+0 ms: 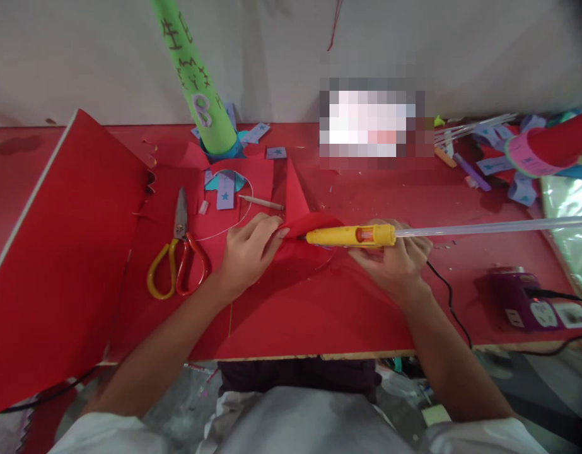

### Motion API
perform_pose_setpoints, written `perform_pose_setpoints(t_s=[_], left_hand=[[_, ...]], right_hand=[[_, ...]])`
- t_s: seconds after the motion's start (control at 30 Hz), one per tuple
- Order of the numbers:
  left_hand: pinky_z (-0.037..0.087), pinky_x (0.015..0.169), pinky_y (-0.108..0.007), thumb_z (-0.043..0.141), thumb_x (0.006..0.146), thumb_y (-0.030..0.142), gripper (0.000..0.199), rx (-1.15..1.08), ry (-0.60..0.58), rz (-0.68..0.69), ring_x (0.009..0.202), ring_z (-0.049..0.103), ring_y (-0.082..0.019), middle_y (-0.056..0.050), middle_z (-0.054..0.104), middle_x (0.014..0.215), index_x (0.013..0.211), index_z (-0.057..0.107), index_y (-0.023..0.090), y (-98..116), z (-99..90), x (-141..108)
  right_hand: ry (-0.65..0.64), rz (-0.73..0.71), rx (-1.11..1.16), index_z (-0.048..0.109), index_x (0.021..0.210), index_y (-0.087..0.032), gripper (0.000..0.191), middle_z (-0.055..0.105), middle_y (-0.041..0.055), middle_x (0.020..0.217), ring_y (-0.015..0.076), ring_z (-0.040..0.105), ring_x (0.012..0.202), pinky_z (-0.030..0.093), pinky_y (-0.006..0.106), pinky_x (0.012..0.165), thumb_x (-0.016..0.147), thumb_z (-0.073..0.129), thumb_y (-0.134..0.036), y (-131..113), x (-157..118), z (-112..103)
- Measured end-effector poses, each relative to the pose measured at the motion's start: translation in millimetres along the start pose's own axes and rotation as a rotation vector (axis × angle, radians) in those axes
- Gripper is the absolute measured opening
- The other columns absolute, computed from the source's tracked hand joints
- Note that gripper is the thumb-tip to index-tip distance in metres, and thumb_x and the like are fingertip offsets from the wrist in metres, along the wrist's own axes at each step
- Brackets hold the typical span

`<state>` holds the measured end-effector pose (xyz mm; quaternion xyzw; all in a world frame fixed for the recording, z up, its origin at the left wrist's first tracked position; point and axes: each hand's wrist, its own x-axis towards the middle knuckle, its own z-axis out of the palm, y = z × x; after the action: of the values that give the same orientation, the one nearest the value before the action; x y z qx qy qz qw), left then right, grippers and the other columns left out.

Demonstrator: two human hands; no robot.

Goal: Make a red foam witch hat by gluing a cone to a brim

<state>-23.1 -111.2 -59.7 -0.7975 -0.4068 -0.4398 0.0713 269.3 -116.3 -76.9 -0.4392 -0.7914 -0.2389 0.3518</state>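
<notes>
My right hand [398, 261] is wrapped round a yellow hot glue gun [333, 236], with a long clear glue stick [489, 227] poking out of its back end. The gun's dark nozzle points left and meets a piece of folded red paper [297, 198], or lies just above it; I cannot tell which. Pinched at that paper's left edge are the fingers of my left hand [253, 249]. Scissors [180, 252] with one yellow and one red handle lie left of my left hand, blades slightly apart or closed, hard to tell.
A green paper tube [200, 94] with writing stands at the back. Large red card [68, 265] leans at the left. A thin white stick [261, 202] lies behind my left hand. At the right are a purple power socket [522, 299], a black cord [448, 293] and purple paper strips [496, 165].
</notes>
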Motion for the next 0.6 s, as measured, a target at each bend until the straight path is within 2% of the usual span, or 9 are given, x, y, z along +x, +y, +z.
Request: perform_pose_setpoints(t_s=[0.27, 0.37, 0.5, 0.6], left_hand=[[0.045, 0.061, -0.020, 0.058, 0.111, 0.023, 0.011, -0.028, 0.016, -0.005, 0.070, 0.066, -0.009, -0.001, 0.073, 0.085, 0.103, 0.062, 0.018, -1.3, 1.0, 0.2], [0.045, 0.061, -0.021, 0.057, 0.111, 0.025, 0.012, -0.035, 0.021, -0.019, 0.070, 0.066, -0.010, -0.001, 0.073, 0.085, 0.102, 0.062, 0.018, -1.4, 1.4, -0.6], [0.047, 0.064, -0.022, 0.057, 0.111, 0.027, 0.014, -0.049, 0.021, -0.047, 0.074, 0.069, -0.011, -0.002, 0.075, 0.087, 0.102, 0.063, 0.018, -2.6, 1.3, -2.3], [0.047, 0.062, -0.023, 0.057, 0.111, 0.028, 0.015, -0.038, 0.021, -0.064, 0.071, 0.068, -0.010, -0.001, 0.074, 0.085, 0.101, 0.063, 0.019, -3.5, 1.3, -3.4]], right_hand=[[-0.046, 0.024, -0.044, 0.069, 0.103, -0.021, 0.021, 0.082, 0.0083, 0.094, 0.0246, 0.078, 0.082, 0.058, 0.036, 0.078, 0.093, 0.078, -0.038, 0.6, -2.1, -1.4], [-0.024, 0.015, -0.036, 0.069, 0.104, -0.021, 0.022, 0.083, 0.0086, 0.095, 0.0243, 0.079, 0.083, 0.057, 0.036, 0.076, 0.093, 0.078, -0.037, 2.8, -4.5, -0.4], [-0.058, 0.031, -0.038, 0.068, 0.104, -0.022, 0.019, 0.083, 0.0075, 0.094, 0.0246, 0.078, 0.081, 0.055, 0.036, 0.075, 0.094, 0.074, -0.037, 8.4, -5.2, 0.4], [-0.018, -0.010, -0.051, 0.068, 0.107, -0.022, 0.022, 0.082, 0.0069, 0.091, 0.0241, 0.077, 0.078, 0.055, 0.036, 0.075, 0.094, 0.074, -0.038, 12.0, -3.9, 0.6]])
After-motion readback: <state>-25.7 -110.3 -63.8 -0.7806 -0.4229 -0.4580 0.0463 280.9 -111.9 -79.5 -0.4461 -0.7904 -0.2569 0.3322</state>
